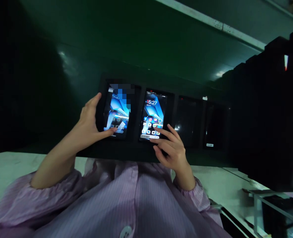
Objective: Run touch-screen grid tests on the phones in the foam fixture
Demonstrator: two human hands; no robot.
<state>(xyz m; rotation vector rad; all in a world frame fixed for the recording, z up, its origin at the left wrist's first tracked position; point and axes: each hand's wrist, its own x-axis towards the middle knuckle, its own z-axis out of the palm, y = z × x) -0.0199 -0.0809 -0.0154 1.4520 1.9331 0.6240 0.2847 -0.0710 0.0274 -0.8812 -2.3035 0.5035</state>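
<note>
One lit phone (115,114) is partly covered by the wide-spread left hand (88,123). Next, another lit phone (153,113) is reached over by the right hand (172,149), fingers loosely spread, nothing gripped; light taps are best used. Four slots are seen in the black tray (121,151): two with lit phones, one too dark to tell, one with a dark phone (214,125).

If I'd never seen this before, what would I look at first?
Probably the glowing 15:27 phone, mid-picture, with the right hand over its lower right corner. Then the glowing phone to its left, the left hand around its lower left corner. Next, the purple striped shirt along the bottom.
</note>
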